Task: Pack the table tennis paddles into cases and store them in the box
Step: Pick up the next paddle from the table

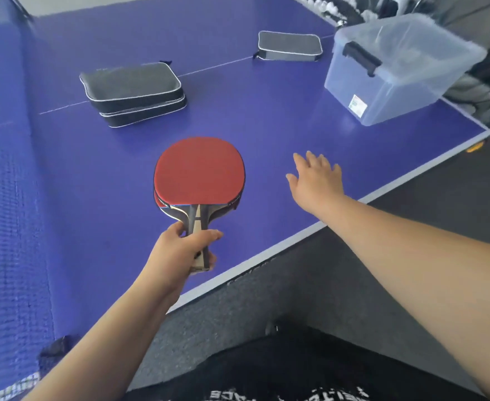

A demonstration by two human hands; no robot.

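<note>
Head view. We look down over a purple table (267, 123) with a white edge line; the blue net (9, 183) runs along our left side.

Our left hand (180, 250) is clenched around the handles of two stacked paddles (198, 172), red rubber facing up, a second red blade edge peeking out beneath the top one. The blades sit low over the table's near portion; we cannot tell whether they touch the surface.

Our right hand (314, 178) is released, fingers spread, palm down, hovering over the table to the right of the paddles and apart from them. It grasps nothing.

Beyond the paddles, toward the left, two dark cases (133, 92) lie stacked one on the other, both zipped as far as we can see, white piping at the rims. A third case (290, 46), grey-topped, lies alone farther back, near the white centre line.

At the far right corner stands the clear plastic box (397, 73), lid on, black latch on its near side, a small label on its lower wall. Its contents cannot be made out.

Grey floor below the table's edge; dark printed clothing at the frame's bottom.
</note>
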